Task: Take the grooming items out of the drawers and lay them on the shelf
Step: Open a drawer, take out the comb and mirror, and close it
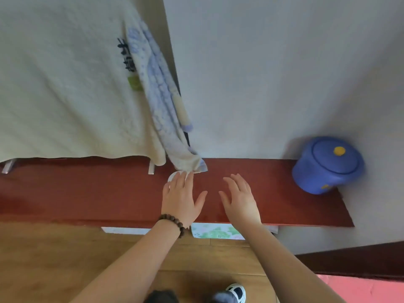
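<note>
A long red-brown shelf runs along the white wall. My left hand, with a bead bracelet on its wrist, lies flat over the shelf, fingers straight. Its fingertips cover most of a small round white item; whether they touch it I cannot tell. My right hand hovers over the bare shelf just to the right, fingers spread and holding nothing. Below the shelf's front edge peeks a white drawer unit with a green floral top, mostly hidden.
A blue round lidded container with a yellow knob stands at the shelf's right end. A cream towel and a blue patterned cloth hang from the wall down to the shelf. Wooden floor lies below.
</note>
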Demonstrator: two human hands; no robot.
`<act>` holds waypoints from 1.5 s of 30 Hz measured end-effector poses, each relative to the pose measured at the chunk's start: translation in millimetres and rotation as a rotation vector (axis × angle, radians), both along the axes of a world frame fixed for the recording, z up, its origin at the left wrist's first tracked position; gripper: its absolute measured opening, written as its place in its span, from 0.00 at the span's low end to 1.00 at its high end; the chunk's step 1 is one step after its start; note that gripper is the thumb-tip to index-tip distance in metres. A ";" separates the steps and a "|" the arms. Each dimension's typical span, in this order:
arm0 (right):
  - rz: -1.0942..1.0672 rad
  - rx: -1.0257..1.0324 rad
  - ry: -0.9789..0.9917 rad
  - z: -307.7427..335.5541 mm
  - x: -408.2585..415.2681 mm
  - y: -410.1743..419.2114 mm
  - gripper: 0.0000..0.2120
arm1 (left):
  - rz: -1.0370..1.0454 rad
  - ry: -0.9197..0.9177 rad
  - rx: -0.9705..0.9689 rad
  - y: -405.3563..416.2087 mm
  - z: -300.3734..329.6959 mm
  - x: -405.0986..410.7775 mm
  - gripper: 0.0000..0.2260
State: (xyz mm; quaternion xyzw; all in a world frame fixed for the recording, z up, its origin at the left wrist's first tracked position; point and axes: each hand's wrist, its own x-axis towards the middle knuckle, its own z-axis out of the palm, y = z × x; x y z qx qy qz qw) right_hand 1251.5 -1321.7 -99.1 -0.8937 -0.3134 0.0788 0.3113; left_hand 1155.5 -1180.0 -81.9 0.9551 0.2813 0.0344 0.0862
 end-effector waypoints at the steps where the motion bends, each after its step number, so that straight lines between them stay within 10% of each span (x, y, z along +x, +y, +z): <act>1: 0.018 -0.014 0.002 -1.6 -11.0 7.6 0.20 | 0.025 0.007 0.000 8.1 -3.2 -16.3 0.30; 19: -0.104 -0.106 0.153 -47.1 -226.5 122.6 0.19 | 0.085 0.044 -0.258 145.9 -55.6 -264.2 0.28; 30: -0.463 -0.075 0.717 -138.4 -198.5 160.7 0.14 | 0.761 -0.130 -1.092 194.3 -155.4 -231.8 0.29; 37: -0.752 0.527 1.304 -181.0 -183.9 175.4 0.08 | 1.242 -0.589 -1.736 228.1 -196.4 -213.4 0.02; 45: -0.975 0.904 1.514 -203.6 -181.7 187.2 0.11 | 1.289 -0.775 -1.913 236.3 -200.1 -221.1 0.04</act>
